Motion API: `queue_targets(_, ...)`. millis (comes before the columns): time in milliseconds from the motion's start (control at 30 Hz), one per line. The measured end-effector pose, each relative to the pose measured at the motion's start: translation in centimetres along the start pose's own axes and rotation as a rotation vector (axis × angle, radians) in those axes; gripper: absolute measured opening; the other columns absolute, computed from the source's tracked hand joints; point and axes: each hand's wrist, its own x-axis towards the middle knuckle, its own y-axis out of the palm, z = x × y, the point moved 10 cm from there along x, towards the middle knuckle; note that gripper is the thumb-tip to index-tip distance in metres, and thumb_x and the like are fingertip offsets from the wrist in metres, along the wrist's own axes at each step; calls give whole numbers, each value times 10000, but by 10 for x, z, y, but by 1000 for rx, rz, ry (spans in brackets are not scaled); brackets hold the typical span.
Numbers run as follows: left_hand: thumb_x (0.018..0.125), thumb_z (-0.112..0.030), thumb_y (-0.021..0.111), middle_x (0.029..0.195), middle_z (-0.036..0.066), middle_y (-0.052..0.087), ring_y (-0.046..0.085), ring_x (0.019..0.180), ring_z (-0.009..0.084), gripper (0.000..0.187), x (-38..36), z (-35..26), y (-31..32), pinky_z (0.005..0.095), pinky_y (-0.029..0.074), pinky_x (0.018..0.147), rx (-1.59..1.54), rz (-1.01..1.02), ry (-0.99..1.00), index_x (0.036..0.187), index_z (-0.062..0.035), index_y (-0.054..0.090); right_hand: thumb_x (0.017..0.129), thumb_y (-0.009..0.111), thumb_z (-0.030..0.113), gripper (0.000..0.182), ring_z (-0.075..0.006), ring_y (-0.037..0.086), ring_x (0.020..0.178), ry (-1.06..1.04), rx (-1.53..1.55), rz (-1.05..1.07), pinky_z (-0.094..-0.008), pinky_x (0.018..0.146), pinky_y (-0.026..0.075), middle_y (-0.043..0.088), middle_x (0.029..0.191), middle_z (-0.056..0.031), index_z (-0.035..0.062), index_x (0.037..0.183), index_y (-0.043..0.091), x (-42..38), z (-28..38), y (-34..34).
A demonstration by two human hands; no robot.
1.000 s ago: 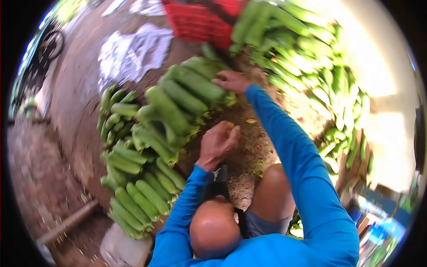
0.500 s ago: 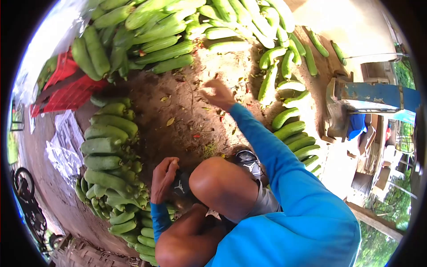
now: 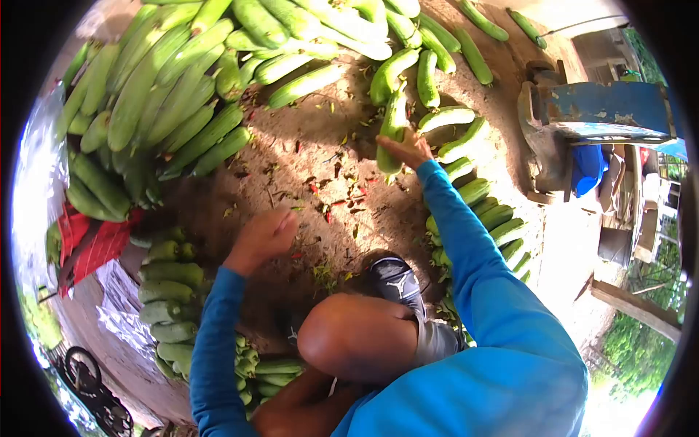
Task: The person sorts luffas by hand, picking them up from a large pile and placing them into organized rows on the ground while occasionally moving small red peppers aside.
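Note:
My right hand (image 3: 408, 149) is at a long green gourd (image 3: 394, 120) on the right side of the dirt floor, with its fingers lying across the lower part of the gourd. My left hand (image 3: 263, 237) hovers over the bare ground in front of my knee. Its fingers look curled in and somewhat blurred, and nothing shows in them. Beyond my hands lies a big heap of green gourds (image 3: 164, 91). A row of gourds (image 3: 175, 291) runs down the left, another (image 3: 495, 217) down the right.
A red crate (image 3: 95, 251) stands at the left beside plastic sheeting (image 3: 120, 306). A blue-painted wooden piece (image 3: 608, 109) is at the right. Small red bits and leaves (image 3: 336, 207) dot the soil. A bicycle (image 3: 91, 375) is at the lower left.
My right hand has moved right and onto a gourd. My left hand has risen from beside my knee and reached forward. The view has shifted.

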Motion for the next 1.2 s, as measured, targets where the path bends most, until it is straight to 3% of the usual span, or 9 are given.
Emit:
queue_targets(233, 883, -450, 575, 982, 97, 618, 600, 869, 178, 558, 162, -94, 35, 321, 487, 762, -1091, -31, 106, 1229, -17, 506, 880, 475, 604, 709, -229, 624, 892, -51, 752, 670, -365, 633, 559, 596, 1163, -173, 9, 1265, 509, -44, 42, 33)
queue_targets(333, 866, -419, 599, 927, 40, 605, 597, 778, 133, 496, 179, -94, 57, 302, 499, 690, -1465, 29, -8, 1194, -53, 536, 770, 613, 650, 871, -284, 591, 1031, -691, 1097, 452, -427, 774, 555, 545, 1218, -204, 39, 1351, 395, 8, 38, -23)
queue_targets(400, 859, -405, 607, 908, 28, 599, 595, 753, 122, 469, 188, -83, 64, 300, 500, 669, -1448, -44, -45, 1169, -59, 547, 802, 637, 560, 739, -333, 460, 1217, -309, -176, -297, -460, 948, 443, 502, 1273, -262, 17, 1278, 481, 46, 12, -95)
queue_targets(433, 852, -392, 614, 890, 16, 593, 594, 729, 111, 443, 191, -75, 68, 297, 502, 647, -1433, -117, -75, 1145, -65, 557, 783, 637, 582, 705, -353, 473, 1160, -241, -236, -518, -459, 991, 368, 512, 1216, -283, -8, 1162, 561, 58, 9, -127)
queue_targets(567, 837, -421, 646, 912, 29, 576, 573, 753, 113, 456, 185, -67, 62, 290, 499, 668, -1392, -293, -14, 1113, -73, 538, 722, 567, 693, 888, -343, 362, 1331, 68, -529, -287, -425, 1064, 344, 377, 1424, -213, 33, 1311, 488, 104, -9, -122)
queue_targets(733, 860, -389, 644, 924, 34, 587, 583, 798, 114, 451, 164, -56, 60, 283, 501, 691, -1325, -261, -67, 1154, -66, 533, 717, 570, 693, 846, -286, 538, 1129, -37, -129, -65, -408, 920, 448, 552, 1212, -207, 25, 1234, 542, 121, -40, -128)
queue_targets(867, 872, -356, 624, 934, 36, 601, 591, 808, 118, 418, 152, -73, 55, 290, 500, 696, -1300, -237, -56, 1157, -62, 542, 861, 477, 541, 534, -285, 561, 1015, -320, -478, -691, -439, 784, 473, 617, 1036, -183, 101, 1124, 629, 39, -43, -124)
queue_targets(1033, 882, -319, 602, 924, 42, 601, 594, 770, 114, 398, 160, -96, 54, 267, 501, 647, -1224, -225, -5, 1166, -46, 544, 792, 505, 682, 718, -225, 445, 1237, 396, 581, -421, -438, 836, 469, 473, 1385, -23, 194, 1317, 547, 20, -105, -70)
queue_targets(1200, 886, -348, 612, 920, 44, 602, 587, 756, 122, 420, 141, -105, 41, 285, 506, 606, -1209, -209, -98, 1143, -23, 543, 892, 504, 237, 532, -298, 443, 1277, 44, 79, -330, -513, 999, 362, 426, 1425, -97, 332, 1395, 360, 80, -67, -83)
